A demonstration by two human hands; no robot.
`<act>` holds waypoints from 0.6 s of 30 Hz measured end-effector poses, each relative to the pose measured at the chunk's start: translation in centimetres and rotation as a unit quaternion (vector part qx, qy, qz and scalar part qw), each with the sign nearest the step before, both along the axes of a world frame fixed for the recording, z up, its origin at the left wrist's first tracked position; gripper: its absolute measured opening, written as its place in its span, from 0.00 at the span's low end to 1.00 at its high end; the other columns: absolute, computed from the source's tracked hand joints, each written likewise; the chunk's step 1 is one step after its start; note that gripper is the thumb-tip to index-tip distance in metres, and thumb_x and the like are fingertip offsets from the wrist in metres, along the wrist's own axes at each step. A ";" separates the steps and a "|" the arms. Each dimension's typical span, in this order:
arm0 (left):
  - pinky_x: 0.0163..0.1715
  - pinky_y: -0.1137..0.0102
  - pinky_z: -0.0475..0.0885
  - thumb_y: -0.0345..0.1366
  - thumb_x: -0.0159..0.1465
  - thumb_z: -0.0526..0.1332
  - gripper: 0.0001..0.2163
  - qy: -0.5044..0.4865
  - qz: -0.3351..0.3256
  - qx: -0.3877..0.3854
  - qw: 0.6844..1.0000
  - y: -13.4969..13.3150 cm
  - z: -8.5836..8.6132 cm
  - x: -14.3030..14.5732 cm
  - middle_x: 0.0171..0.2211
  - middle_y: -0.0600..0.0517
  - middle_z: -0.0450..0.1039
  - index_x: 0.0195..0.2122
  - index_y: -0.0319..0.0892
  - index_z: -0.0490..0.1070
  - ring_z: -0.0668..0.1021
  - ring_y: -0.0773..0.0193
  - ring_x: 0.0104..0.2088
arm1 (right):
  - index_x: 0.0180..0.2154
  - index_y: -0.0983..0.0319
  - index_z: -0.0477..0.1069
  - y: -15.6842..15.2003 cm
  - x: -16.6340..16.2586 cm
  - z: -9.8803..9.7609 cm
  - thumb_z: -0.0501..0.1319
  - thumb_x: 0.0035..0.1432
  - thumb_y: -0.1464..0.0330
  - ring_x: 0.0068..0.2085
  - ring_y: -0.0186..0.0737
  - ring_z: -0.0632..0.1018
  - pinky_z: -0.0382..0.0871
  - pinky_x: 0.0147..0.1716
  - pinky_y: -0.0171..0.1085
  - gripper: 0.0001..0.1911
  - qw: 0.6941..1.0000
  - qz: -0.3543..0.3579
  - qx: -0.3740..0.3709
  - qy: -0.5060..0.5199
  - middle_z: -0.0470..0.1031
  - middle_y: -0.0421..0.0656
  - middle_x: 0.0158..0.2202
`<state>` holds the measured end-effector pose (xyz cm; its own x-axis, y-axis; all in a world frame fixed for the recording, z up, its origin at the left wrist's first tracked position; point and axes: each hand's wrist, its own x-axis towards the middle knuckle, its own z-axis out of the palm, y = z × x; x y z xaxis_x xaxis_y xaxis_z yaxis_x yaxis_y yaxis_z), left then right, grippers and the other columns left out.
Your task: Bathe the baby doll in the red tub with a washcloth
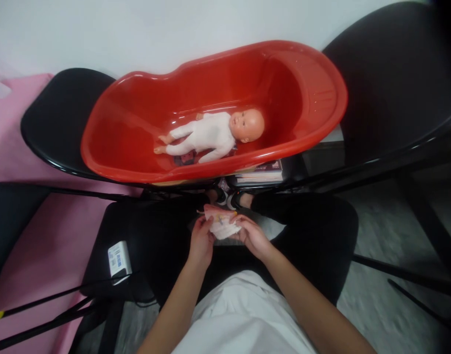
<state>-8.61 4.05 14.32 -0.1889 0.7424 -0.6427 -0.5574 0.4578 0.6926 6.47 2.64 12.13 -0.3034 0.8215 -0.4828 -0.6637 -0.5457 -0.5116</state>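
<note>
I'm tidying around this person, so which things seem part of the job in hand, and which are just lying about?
Likely part of the job:
- small pink-and-white item, held between left hand and right hand
- doll
- red tub around the doll

Probably just lying about:
- white labelled box
- books below the tub's near rim

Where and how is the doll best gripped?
I'd take the torso of the doll from above, over the near rim of the red tub: it lies face-up, the tub's walls around it. The left hand and right hand hold the pink-and-white piece.
</note>
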 end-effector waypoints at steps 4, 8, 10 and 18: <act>0.35 0.69 0.75 0.33 0.53 0.71 0.13 -0.022 0.010 -0.027 0.999 -0.7 -0.5 0.8 0.34 0.47 0.78 0.36 0.37 0.70 0.80 0.62 0.34 | 0.35 0.60 0.74 0.0 -0.1 0.0 0.64 0.53 0.64 0.42 0.39 0.77 0.75 0.40 0.40 0.07 1.000 -0.002 -0.005 -0.015 0.76 0.41 0.39; 0.32 0.67 0.76 0.36 0.56 0.68 0.12 -0.021 0.017 -0.046 0.999 -1.7 -0.8 1.4 0.36 0.47 0.77 0.37 0.38 0.68 0.80 0.61 0.34 | 0.36 0.61 0.74 0.0 -0.1 -0.2 0.64 0.53 0.63 0.43 0.40 0.77 0.75 0.40 0.42 0.10 1.000 -0.002 -0.012 -0.026 0.77 0.43 0.38; 0.31 0.66 0.76 0.37 0.57 0.67 0.11 -0.002 0.028 -0.047 0.999 -1.9 -1.0 1.4 0.35 0.48 0.77 0.35 0.39 0.66 0.80 0.61 0.34 | 0.36 0.61 0.74 -0.1 -0.2 -0.3 0.64 0.53 0.63 0.44 0.41 0.77 0.76 0.40 0.42 0.10 0.999 0.003 -0.011 -0.035 0.77 0.43 0.40; 0.33 0.65 0.76 0.35 0.55 0.68 0.12 0.030 0.052 -0.059 0.996 -1.6 -1.3 0.8 0.28 0.52 0.74 0.30 0.40 0.63 0.79 0.62 0.30 | 0.38 0.59 0.75 -0.5 -0.5 -0.8 0.65 0.53 0.60 0.44 0.41 0.77 0.77 0.38 0.39 0.12 0.997 0.017 0.004 -0.078 0.75 0.43 0.41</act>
